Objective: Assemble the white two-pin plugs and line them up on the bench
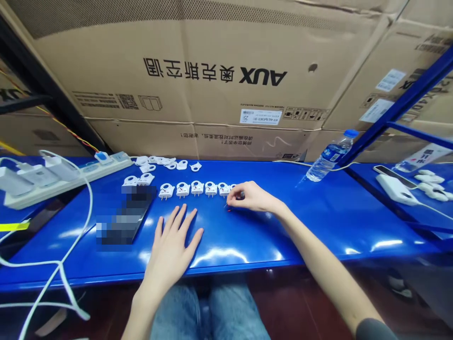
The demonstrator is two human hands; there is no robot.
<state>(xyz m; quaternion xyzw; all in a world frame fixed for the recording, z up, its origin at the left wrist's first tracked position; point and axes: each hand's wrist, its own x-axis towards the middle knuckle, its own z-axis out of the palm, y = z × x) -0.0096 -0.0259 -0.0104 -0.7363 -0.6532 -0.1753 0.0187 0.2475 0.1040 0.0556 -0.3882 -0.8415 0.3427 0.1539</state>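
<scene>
My left hand [173,243] rests flat on the blue tabletop [269,231] with its fingers spread and nothing in it. A row of several small white plug-like parts with ring-shaped tops and metal prongs [197,188] stands just beyond its fingertips. At the right end of that row my right hand [247,196] is closed in a pinch. A thin sliver with a touch of red shows below its fingertips, too small to name. The fingers partly cover the rightmost part of the row. More such white parts [181,165] lie behind, toward the cardboard.
A dark, partly blurred flat device [139,212] lies left of my left hand. Power strips [116,163] and white cables [88,203] occupy the left side. To the right are a water bottle [331,158], a white adapter [396,189] and a blue post [399,101]. Large cardboard boxes [198,38] wall off the back.
</scene>
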